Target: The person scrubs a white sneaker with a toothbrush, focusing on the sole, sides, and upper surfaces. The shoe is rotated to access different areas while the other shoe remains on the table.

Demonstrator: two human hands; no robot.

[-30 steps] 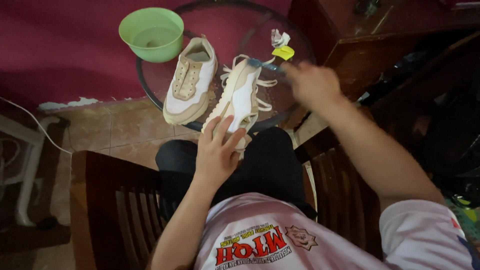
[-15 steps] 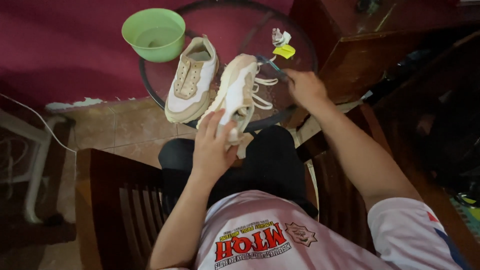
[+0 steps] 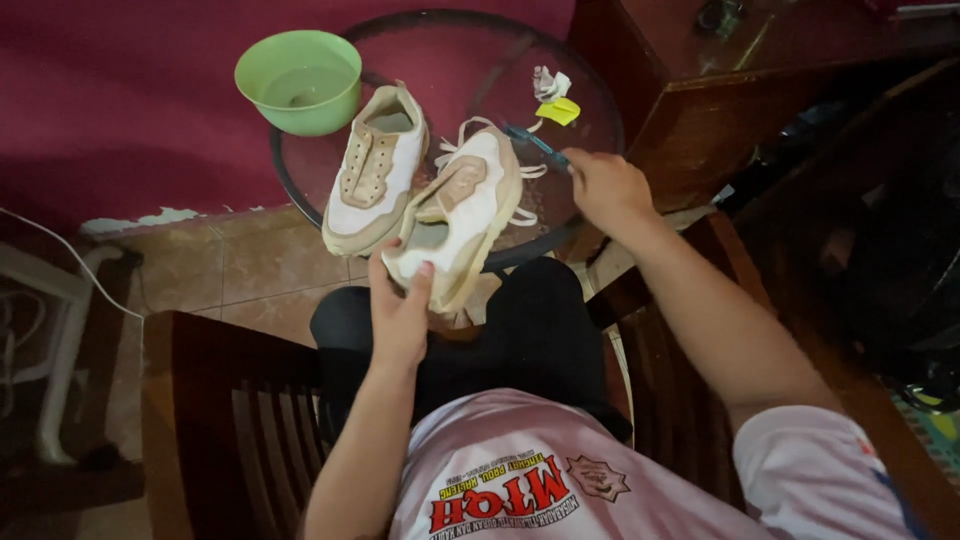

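Note:
My left hand (image 3: 399, 312) grips the heel end of a beige and white sneaker (image 3: 462, 210), holding it tilted above my lap with its loose laces hanging over the table edge. My right hand (image 3: 606, 187) holds a small blue-handled brush (image 3: 532, 142), its tip close to the sneaker's toe. A second matching sneaker (image 3: 372, 172) lies on the round glass table (image 3: 440, 60), just left of the held one.
A green plastic bowl (image 3: 298, 80) with water stands at the table's left rim. A crumpled white scrap and a yellow piece (image 3: 554, 100) lie near the right rim. A dark wooden cabinet (image 3: 760, 90) is at right, wooden chairs (image 3: 200, 400) beside me.
My left hand has turned the sneaker from sole-up to upper-side up. The right hand with the brush stayed near the toe end.

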